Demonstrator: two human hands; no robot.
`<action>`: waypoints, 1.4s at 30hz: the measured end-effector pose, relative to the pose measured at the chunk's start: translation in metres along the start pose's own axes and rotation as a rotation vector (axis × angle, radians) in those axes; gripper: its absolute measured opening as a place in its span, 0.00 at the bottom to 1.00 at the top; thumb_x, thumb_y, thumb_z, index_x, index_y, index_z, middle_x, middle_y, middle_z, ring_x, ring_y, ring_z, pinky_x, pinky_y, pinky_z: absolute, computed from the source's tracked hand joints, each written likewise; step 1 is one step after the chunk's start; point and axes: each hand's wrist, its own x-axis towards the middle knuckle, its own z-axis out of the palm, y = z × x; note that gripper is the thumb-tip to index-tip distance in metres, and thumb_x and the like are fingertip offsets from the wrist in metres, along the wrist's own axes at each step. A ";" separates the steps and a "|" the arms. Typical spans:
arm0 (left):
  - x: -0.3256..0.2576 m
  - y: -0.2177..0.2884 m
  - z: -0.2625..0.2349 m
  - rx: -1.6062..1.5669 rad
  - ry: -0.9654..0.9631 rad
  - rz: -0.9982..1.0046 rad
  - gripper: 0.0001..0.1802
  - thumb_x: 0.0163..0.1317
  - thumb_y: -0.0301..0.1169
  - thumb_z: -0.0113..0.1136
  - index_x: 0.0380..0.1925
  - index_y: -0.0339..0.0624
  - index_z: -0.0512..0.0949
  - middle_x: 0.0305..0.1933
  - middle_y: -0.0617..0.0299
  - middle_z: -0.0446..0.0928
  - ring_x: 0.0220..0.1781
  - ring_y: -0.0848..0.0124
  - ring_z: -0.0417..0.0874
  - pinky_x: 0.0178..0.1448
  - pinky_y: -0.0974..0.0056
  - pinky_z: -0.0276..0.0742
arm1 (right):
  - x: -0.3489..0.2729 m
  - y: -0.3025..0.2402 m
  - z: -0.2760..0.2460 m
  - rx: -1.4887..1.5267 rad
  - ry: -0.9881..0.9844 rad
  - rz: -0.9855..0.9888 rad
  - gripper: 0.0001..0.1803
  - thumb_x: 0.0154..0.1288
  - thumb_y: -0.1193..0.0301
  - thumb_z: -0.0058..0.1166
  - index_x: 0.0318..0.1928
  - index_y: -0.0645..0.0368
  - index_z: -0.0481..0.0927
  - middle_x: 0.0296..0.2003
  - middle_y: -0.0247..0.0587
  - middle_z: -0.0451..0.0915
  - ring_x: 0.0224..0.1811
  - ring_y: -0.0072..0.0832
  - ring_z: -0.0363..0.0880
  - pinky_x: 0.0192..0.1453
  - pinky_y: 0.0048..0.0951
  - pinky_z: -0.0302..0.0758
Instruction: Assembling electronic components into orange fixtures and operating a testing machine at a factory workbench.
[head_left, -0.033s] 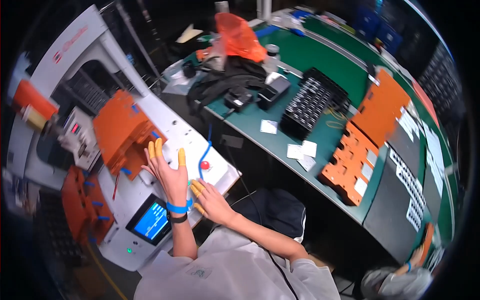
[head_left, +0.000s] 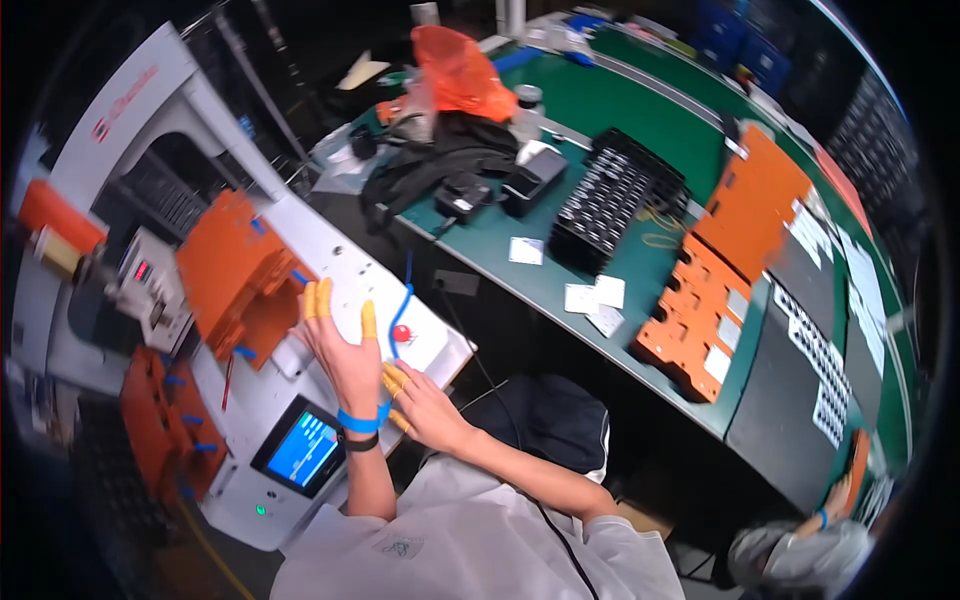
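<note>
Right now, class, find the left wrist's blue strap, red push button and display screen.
Blue strap (head_left: 360, 423), head view: its band.
Red push button (head_left: 402, 333), head view: cap.
Display screen (head_left: 303, 447), head view: lit panel.

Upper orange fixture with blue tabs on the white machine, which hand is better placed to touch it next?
Likely the left hand: its yellow finger cots are close beside the upper orange fixture, while the right hand sits farther off, by the blue wristband.
</note>
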 end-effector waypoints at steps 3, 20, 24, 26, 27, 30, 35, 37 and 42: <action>-0.013 0.054 0.017 -0.521 -0.264 0.103 0.26 0.61 0.28 0.70 0.60 0.36 0.77 0.63 0.46 0.76 0.68 0.46 0.74 0.81 0.40 0.52 | -0.014 -0.007 -0.052 0.043 0.043 0.113 0.19 0.55 0.73 0.61 0.46 0.72 0.79 0.54 0.60 0.76 0.70 0.54 0.68 0.72 0.48 0.67; -0.055 0.158 0.115 -0.725 -0.458 0.387 0.24 0.64 0.27 0.63 0.61 0.35 0.76 0.66 0.50 0.75 0.76 0.49 0.66 0.83 0.38 0.46 | -0.048 0.055 -0.218 -0.698 0.276 0.611 0.44 0.58 0.64 0.70 0.70 0.69 0.65 0.69 0.66 0.65 0.79 0.63 0.51 0.80 0.59 0.51; -0.058 0.146 0.106 -0.741 -0.397 0.357 0.22 0.64 0.25 0.62 0.59 0.36 0.77 0.60 0.52 0.78 0.71 0.51 0.72 0.82 0.36 0.49 | -0.056 0.057 -0.213 -0.762 0.227 0.568 0.36 0.61 0.70 0.65 0.69 0.66 0.69 0.68 0.61 0.67 0.76 0.61 0.57 0.76 0.55 0.60; -0.059 0.139 0.104 -0.763 -0.387 0.328 0.22 0.65 0.25 0.62 0.59 0.36 0.77 0.59 0.52 0.79 0.70 0.51 0.73 0.82 0.36 0.50 | -0.062 0.054 -0.210 -0.762 0.251 0.555 0.32 0.61 0.74 0.63 0.67 0.60 0.74 0.67 0.55 0.71 0.74 0.57 0.63 0.72 0.52 0.65; -0.059 0.136 0.104 -0.795 -0.379 0.317 0.22 0.65 0.25 0.62 0.60 0.36 0.76 0.59 0.52 0.79 0.69 0.51 0.74 0.82 0.37 0.51 | -0.066 0.055 -0.209 -0.771 0.267 0.520 0.31 0.61 0.75 0.62 0.66 0.58 0.75 0.66 0.52 0.72 0.73 0.54 0.64 0.71 0.51 0.66; -0.061 0.137 0.103 -0.890 -0.371 0.227 0.24 0.66 0.25 0.61 0.62 0.35 0.74 0.59 0.52 0.79 0.67 0.49 0.74 0.82 0.40 0.52 | -0.075 0.063 -0.205 -0.804 0.300 0.457 0.28 0.59 0.77 0.62 0.62 0.53 0.80 0.62 0.45 0.77 0.69 0.48 0.70 0.67 0.47 0.69; -0.064 0.144 0.102 -1.084 -0.405 0.054 0.27 0.67 0.23 0.62 0.66 0.34 0.69 0.61 0.49 0.78 0.67 0.52 0.75 0.75 0.52 0.65 | -0.075 0.066 -0.203 -0.839 0.378 0.397 0.25 0.55 0.76 0.63 0.57 0.54 0.84 0.60 0.44 0.78 0.61 0.45 0.75 0.59 0.44 0.72; -0.065 0.144 0.106 -1.081 -0.404 0.085 0.27 0.67 0.23 0.61 0.67 0.33 0.69 0.61 0.48 0.79 0.66 0.54 0.76 0.73 0.54 0.67 | -0.079 0.070 -0.203 -0.851 0.381 0.381 0.26 0.54 0.76 0.63 0.56 0.54 0.84 0.59 0.45 0.78 0.59 0.45 0.75 0.58 0.44 0.72; -0.064 0.143 0.107 -1.171 -0.448 0.044 0.28 0.67 0.21 0.59 0.67 0.31 0.68 0.58 0.51 0.80 0.58 0.61 0.81 0.68 0.58 0.72 | -0.067 0.061 -0.214 -0.855 0.339 0.343 0.20 0.56 0.75 0.58 0.52 0.61 0.83 0.51 0.46 0.80 0.52 0.41 0.76 0.51 0.39 0.73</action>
